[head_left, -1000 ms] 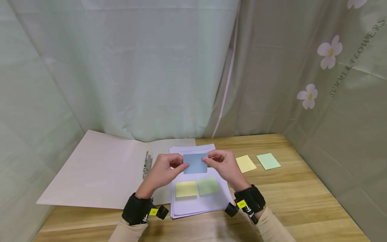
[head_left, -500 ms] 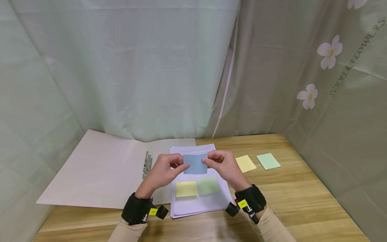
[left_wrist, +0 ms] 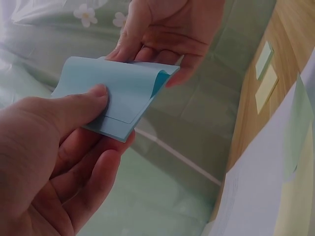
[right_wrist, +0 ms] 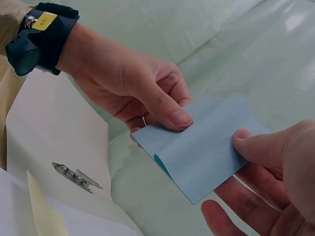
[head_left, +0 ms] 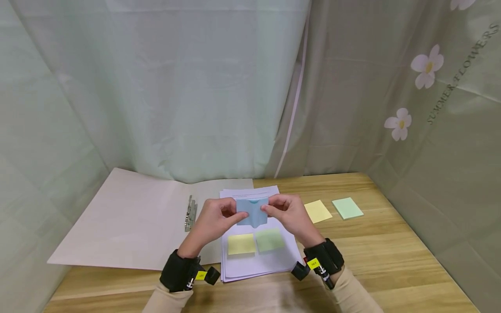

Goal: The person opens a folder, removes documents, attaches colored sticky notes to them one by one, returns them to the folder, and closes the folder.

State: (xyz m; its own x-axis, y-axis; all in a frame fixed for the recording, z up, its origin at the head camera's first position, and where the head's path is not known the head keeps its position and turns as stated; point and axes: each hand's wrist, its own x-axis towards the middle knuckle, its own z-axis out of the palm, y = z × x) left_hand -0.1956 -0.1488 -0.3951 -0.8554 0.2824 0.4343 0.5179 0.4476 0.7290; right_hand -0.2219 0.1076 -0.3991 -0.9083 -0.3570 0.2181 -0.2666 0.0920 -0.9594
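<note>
Both hands hold a pad of blue sticky notes (head_left: pixel 252 213) above a stack of white paper (head_left: pixel 270 271). My left hand (head_left: pixel 217 219) pinches its left side, thumb on top and fingers beneath. At the other side, my right hand (head_left: pixel 287 213) pinches the pad the same way. The top sheet (left_wrist: pixel 115 73) bows up off the pad, leaving a gap under it in the left wrist view. One yellow sticky note (head_left: pixel 241 244) and one green sticky note (head_left: pixel 270 240) lie side by side on the top page.
An open folder (head_left: pixel 117 221) with a metal clip (head_left: pixel 190 213) lies to the left, partly under the papers. On the wooden table (head_left: pixel 391 252) at right are a yellow sticky-note pad (head_left: pixel 318 211) and a green pad (head_left: pixel 347 208). Curtains (head_left: pixel 195 87) hang behind.
The top blue sheet, flat a second ago, now buckles up in the middle. My left thumb has slid slightly inward to the right; the right hand has hardly moved.
</note>
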